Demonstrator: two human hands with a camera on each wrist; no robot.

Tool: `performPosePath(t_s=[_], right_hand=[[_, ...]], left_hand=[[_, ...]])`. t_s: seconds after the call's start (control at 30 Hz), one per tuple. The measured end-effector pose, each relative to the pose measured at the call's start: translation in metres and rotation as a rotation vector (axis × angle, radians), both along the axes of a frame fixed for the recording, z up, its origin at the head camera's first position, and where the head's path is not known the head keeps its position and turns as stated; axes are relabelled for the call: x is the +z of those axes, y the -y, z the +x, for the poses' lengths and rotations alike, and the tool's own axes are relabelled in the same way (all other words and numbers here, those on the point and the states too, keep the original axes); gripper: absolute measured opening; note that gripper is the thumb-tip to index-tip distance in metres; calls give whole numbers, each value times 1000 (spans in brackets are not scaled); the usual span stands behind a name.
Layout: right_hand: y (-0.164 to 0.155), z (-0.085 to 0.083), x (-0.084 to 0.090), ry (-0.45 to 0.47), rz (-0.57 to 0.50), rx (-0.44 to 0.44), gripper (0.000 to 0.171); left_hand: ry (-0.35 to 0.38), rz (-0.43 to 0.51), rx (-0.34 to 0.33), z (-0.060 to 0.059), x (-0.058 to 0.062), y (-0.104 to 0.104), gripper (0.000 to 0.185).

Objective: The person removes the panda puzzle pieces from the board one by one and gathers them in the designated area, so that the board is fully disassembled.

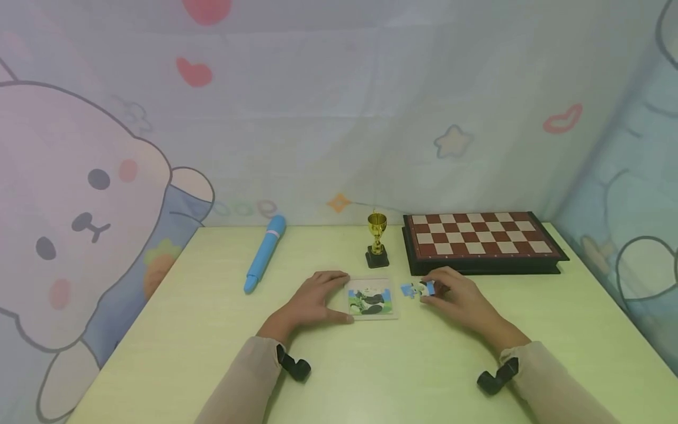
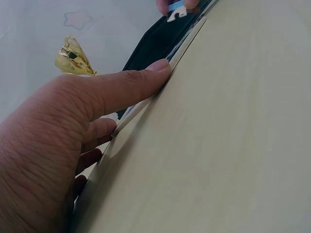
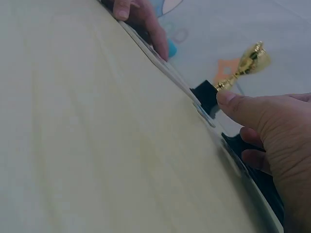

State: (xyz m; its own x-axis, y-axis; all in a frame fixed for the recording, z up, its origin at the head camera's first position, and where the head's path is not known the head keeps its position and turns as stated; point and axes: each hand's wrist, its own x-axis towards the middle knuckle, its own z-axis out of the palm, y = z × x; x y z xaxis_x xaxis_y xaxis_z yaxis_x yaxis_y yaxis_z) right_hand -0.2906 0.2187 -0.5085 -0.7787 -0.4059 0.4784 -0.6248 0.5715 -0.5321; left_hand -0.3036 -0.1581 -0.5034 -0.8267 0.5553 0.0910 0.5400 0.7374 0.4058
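On the desk (image 1: pixel 212 330), just in front of the small gold trophy (image 1: pixel 376 227), lies a square puzzle tray (image 1: pixel 371 300). Left hand (image 1: pixel 312 300) rests flat at its left edge, fingers (image 2: pixel 126 87) straight and together, thumb along the near side. Right hand (image 1: pixel 458 297), just right of the tray, pinches loose blue puzzle pieces (image 1: pixel 418 289) between curled fingertips, close before the chessboard (image 1: pixel 479 235).
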Motion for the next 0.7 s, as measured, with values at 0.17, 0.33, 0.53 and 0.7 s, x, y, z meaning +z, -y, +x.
performPosePath(t_s=[0.17,0.33,0.53,0.7], right_hand=[[-36,2,-4,-22,43,-82,34],[-62,1,-5,25,103,-172,33],[-71,0,-8,98,163,-186,38],[-70,-2,-7,99,167,-183,38]], left_hand=[[4,9,-8,1,2,0,98],[4,12,-4,1,1,0,97],[7,-9,-6,1,-2,0,99],[-1,-11,-2,0,0,0,98]])
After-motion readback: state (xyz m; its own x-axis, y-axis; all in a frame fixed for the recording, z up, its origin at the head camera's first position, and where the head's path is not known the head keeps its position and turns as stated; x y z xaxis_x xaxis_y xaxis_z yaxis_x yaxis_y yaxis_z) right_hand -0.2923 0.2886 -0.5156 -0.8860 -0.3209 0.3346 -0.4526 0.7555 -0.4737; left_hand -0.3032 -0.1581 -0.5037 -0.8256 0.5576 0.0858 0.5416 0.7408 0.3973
